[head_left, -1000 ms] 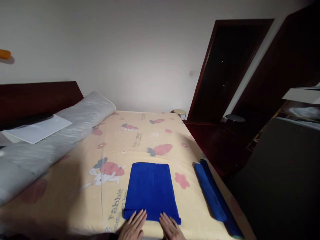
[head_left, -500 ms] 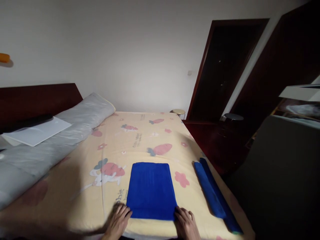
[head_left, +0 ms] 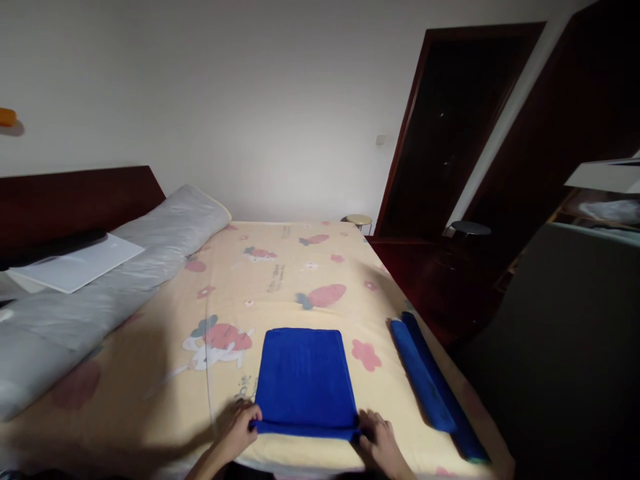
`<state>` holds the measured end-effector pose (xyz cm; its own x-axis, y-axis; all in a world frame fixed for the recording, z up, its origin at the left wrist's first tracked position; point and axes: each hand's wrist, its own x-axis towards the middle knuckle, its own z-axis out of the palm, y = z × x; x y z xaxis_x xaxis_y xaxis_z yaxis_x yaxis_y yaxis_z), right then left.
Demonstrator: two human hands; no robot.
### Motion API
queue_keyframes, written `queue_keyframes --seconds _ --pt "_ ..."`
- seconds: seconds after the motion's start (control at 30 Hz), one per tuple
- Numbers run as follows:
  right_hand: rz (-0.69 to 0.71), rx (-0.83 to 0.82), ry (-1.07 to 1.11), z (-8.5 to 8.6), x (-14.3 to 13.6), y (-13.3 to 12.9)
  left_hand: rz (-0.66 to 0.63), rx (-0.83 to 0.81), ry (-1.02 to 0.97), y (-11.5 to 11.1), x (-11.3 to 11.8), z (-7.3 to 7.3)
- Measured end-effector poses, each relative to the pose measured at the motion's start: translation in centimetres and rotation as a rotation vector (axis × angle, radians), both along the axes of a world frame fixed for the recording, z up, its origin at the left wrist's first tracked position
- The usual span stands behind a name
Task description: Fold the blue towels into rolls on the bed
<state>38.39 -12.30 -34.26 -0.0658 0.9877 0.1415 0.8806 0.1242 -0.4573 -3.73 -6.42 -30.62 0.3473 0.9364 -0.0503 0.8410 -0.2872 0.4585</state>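
Note:
A blue cloth (head_left: 305, 377) lies flat on the patterned bed sheet (head_left: 280, 307), folded into a rectangle. Its near edge is turned up in a narrow strip. My left hand (head_left: 241, 430) pinches that strip at the near left corner. At the near right corner, my right hand (head_left: 381, 440) grips the other end of it. Two rolled blue cloths (head_left: 423, 377) rest side by side near the bed's right edge, to the right of my right hand.
A grey rolled quilt (head_left: 150, 247) runs along the left by the dark headboard (head_left: 75, 200), with a white sheet-like item (head_left: 83, 260) on top. Stools (head_left: 470, 229) stand beyond the bed's right side. A dark grey surface (head_left: 560, 347) fills the right.
The cloth's near edge, flat before, is now lifted and folded over into a narrow strip. My fingers have closed around its two near corners.

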Motion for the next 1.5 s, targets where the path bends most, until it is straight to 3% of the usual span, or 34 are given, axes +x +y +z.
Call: queue_keyframes --seconds 0.2,0.33,0.43,0.5,0.63,0.73,0.83,0.97,1.1,1.2,1.4,1.5 --pt "-0.086 0.069 -0.055 -1.3 0.2 1.0 0.162 -0.057 -0.097 1.7 0.2 -1.1" --pt "-0.179 0.219 -0.142 -1.6 -0.9 1.1 0.182 0.109 0.093 0.7 1.1 -0.2" --pt "-0.208 0.325 -0.149 -1.2 -3.4 0.4 0.162 0.256 0.236 -0.4 2.3 -0.1" --pt "-0.082 0.365 -0.139 -0.7 -6.5 -0.3 0.108 0.271 0.292 -0.9 3.0 -0.7" --pt "0.297 0.433 -0.134 -0.2 -14.3 -1.0 0.056 0.239 0.351 -0.8 3.1 -2.5" --pt "0.356 0.417 -0.100 -0.6 -18.2 -0.7 0.046 0.307 0.375 -0.8 2.6 -3.4" --pt "0.350 0.396 -0.073 -1.3 -19.3 -0.3 -0.085 0.437 0.341 -1.8 3.0 -3.4" --pt "0.366 0.373 -0.056 -0.8 -18.5 -0.2 -0.302 0.525 0.240 -4.0 4.9 -2.5" --pt "0.444 0.328 -0.088 1.0 -16.3 -0.3 -0.356 0.512 0.244 -4.8 5.2 -1.4" --pt "0.395 0.321 -0.148 1.5 -12.7 -0.5 -0.368 0.487 0.257 -4.7 4.1 -0.9" --pt "0.236 0.298 -0.238 -0.3 -3.0 -2.0 -0.354 0.458 0.231 -4.7 3.1 -1.3" --pt "0.120 0.315 -0.252 -1.2 -1.3 -2.6 -0.297 0.506 0.229 -4.6 4.1 -2.5"
